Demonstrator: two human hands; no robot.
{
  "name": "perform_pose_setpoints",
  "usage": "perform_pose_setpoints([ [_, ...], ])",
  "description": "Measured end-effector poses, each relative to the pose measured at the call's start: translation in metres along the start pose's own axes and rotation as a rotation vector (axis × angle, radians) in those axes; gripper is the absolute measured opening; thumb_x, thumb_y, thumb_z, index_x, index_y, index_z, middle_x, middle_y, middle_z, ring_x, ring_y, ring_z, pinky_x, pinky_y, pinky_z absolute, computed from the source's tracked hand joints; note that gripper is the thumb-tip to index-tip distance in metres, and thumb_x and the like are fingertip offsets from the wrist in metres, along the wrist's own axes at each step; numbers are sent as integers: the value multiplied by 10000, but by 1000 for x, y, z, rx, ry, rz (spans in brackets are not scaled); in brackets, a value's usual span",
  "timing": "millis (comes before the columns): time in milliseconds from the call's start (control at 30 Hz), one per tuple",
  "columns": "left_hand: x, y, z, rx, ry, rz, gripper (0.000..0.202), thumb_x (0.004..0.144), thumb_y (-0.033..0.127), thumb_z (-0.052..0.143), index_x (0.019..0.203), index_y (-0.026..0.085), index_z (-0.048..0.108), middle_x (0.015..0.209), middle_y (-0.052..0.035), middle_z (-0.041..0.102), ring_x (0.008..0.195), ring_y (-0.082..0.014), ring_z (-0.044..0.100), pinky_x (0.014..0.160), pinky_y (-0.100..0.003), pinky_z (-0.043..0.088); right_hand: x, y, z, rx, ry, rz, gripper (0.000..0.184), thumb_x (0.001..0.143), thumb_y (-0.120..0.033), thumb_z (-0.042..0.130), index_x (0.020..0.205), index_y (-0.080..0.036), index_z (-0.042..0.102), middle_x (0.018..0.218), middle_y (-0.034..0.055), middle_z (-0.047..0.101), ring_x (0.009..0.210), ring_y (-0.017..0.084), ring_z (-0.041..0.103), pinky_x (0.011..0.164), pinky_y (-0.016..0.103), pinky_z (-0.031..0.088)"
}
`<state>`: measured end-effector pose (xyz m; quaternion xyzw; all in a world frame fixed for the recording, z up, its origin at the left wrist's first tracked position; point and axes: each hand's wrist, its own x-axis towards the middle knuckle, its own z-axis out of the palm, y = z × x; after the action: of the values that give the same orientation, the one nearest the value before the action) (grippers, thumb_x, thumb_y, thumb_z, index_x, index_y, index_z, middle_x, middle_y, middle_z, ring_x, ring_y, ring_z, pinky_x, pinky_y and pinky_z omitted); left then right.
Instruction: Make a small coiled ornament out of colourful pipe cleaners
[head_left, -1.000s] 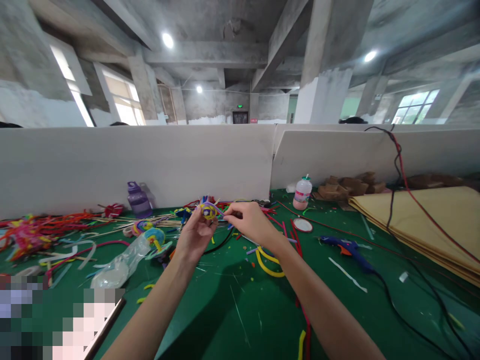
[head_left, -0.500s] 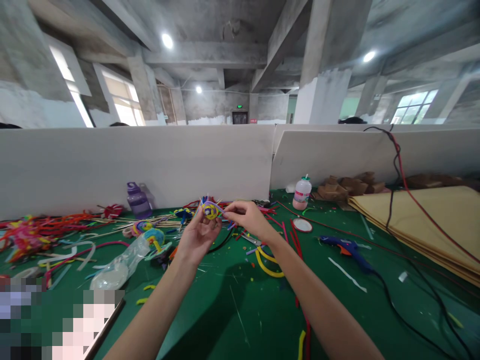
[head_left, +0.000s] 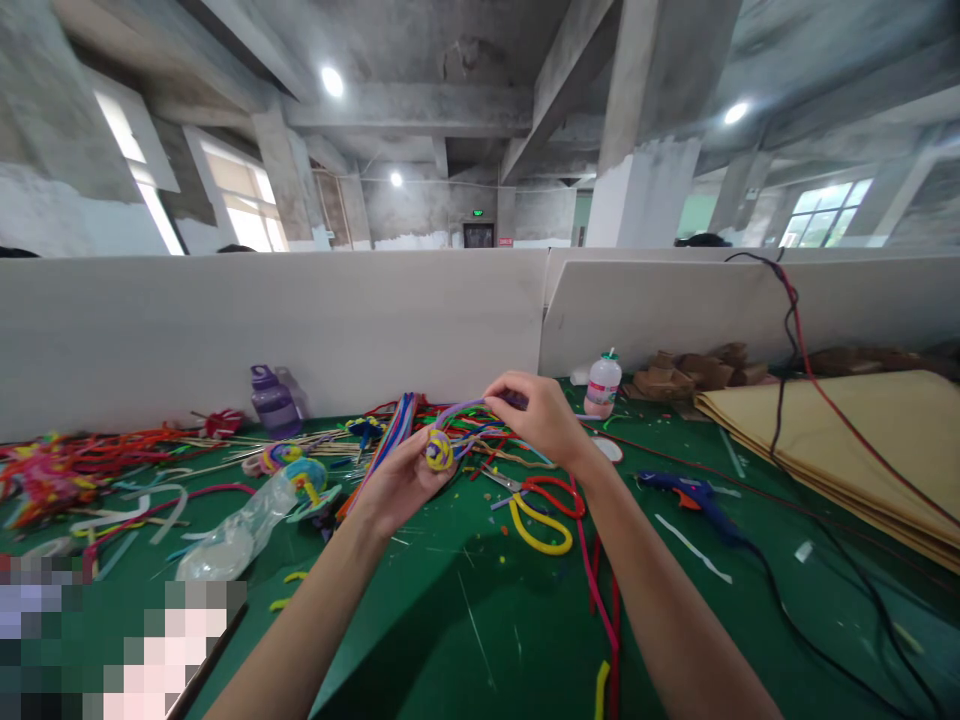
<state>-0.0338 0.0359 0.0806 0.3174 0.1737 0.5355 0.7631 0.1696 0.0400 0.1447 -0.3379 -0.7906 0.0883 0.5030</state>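
My left hand (head_left: pixel 396 484) is closed round a small yellow and purple pipe-cleaner coil (head_left: pixel 439 451), held above the green table (head_left: pixel 480 620). A purple pipe cleaner (head_left: pixel 459 410) arcs up from the coil to my right hand (head_left: pixel 538 417), whose fingers pinch its end. A bundle of coloured pipe cleaners (head_left: pixel 390 440) lies just behind my left hand. Below my right wrist lie a yellow pipe-cleaner loop (head_left: pixel 536 530) and a red pipe-cleaner loop (head_left: pixel 555 492).
A purple water bottle (head_left: pixel 274 401) and a white and pink bottle (head_left: pixel 604 385) stand by the white partition (head_left: pixel 300 320). A blue glue gun (head_left: pixel 694 497) with a black cord lies right. Tan sheets (head_left: pixel 855 440) are stacked far right. Pipe-cleaner scraps (head_left: pixel 67 465) and a plastic bag (head_left: pixel 240 525) clutter the left.
My right hand has risen and moved right, drawing a purple pipe cleaner up in an arc from the coil. My left hand has lowered a little with the coil.
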Motion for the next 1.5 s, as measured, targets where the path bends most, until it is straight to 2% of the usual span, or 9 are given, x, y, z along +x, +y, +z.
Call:
perform_pose_setpoints([
  [233,-2,-3,2,83,-24,30,346,737,120,631,1073,194,592,899,-35,667,817,-123,628,791,-259,489,2,-1,-19,151,213,181,144,796,-263,495,822,-152,584,682,14,588,596,105,519,580,232,403],
  [300,-2,-5,4,80,-37,80,355,725,120,643,1064,213,594,943,-32,661,881,-139,620,841,-295,478,3,-2,-17,251,130,256,158,767,-283,538,831,-145,580,703,20,598,606,105,528,576,230,413],
  [467,-4,-9,10,118,-48,178,378,668,127,701,1022,221,609,963,-23,671,934,-159,609,921,-376,436,0,-5,0,487,-326,357,259,686,-339,653,848,-139,626,745,37,627,661,120,550,615,249,431],
  [600,-6,-8,16,236,-31,234,331,614,146,744,929,192,650,906,-47,688,918,-182,614,913,-350,424,-2,0,13,644,-417,371,234,653,-325,683,788,-140,637,689,15,613,606,97,526,563,227,406],
  [867,-11,10,23,729,92,316,135,600,182,746,712,149,678,710,-30,666,694,-142,589,664,-217,422,-3,-10,17,454,-408,290,186,700,-305,650,780,-137,647,717,20,617,622,96,521,556,216,383],
  [1033,-13,12,27,694,107,395,95,627,178,723,673,164,640,700,-7,643,695,-132,567,681,-221,407,-1,-20,5,298,-188,129,339,845,-355,492,1152,-220,542,909,33,608,747,118,534,648,236,408],
  [1133,-13,12,28,666,127,424,103,616,180,728,644,162,631,679,2,630,683,-123,553,666,-209,396,0,-21,-7,151,-104,63,289,898,-320,405,1072,-240,623,865,34,605,763,122,522,687,248,397],
  [1367,-11,12,24,706,139,498,111,673,239,690,646,155,621,687,-6,624,690,-133,551,671,-220,397,-3,-17,-20,198,-279,60,235,814,-214,528,985,-251,684,788,5,614,694,105,522,607,225,386],
  [1500,-12,11,25,732,145,491,109,675,232,690,654,158,613,673,-2,613,668,-126,542,637,-213,392,-6,-19,-22,166,-313,86,206,804,-260,546,938,-231,700,782,14,630,689,113,541,595,233,388],
])
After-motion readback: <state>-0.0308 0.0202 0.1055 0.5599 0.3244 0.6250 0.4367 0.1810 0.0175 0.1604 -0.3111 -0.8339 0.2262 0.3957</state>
